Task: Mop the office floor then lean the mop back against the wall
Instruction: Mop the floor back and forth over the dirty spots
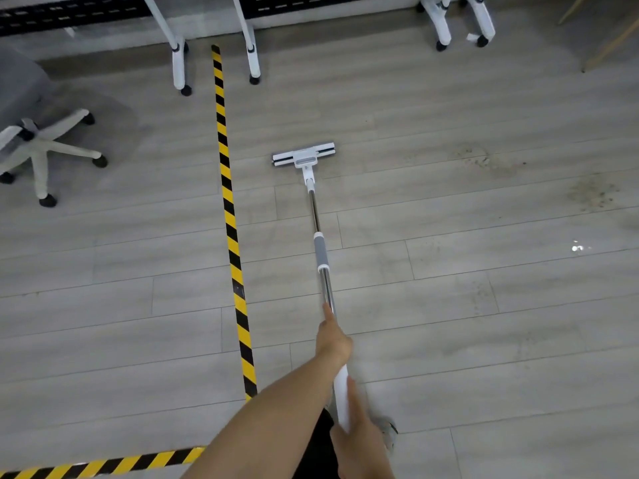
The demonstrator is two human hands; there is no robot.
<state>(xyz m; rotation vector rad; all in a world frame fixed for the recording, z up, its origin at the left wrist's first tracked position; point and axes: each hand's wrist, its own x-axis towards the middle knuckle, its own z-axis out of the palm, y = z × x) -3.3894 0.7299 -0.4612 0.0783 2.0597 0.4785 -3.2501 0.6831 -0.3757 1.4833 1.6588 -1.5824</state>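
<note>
A mop point(320, 243) with a white flat head point(303, 154) and a steel pole stretches away from me over the grey plank floor point(449, 305). Its head lies flat on the floor, right of a yellow-and-black tape line point(230, 216). My left hand point(332, 338) grips the pole about midway, forefinger laid along the steel. Lower down, my right hand point(359, 426) holds the white upper end of the handle close to my body.
A grey office chair point(38, 140) on a white wheeled base stands at the left. White desk legs on castors point(179, 63) point(446, 25) line the far wall. Dusty smears point(591, 193) mark the floor at the right. Another tape strip point(103, 464) runs along the bottom left.
</note>
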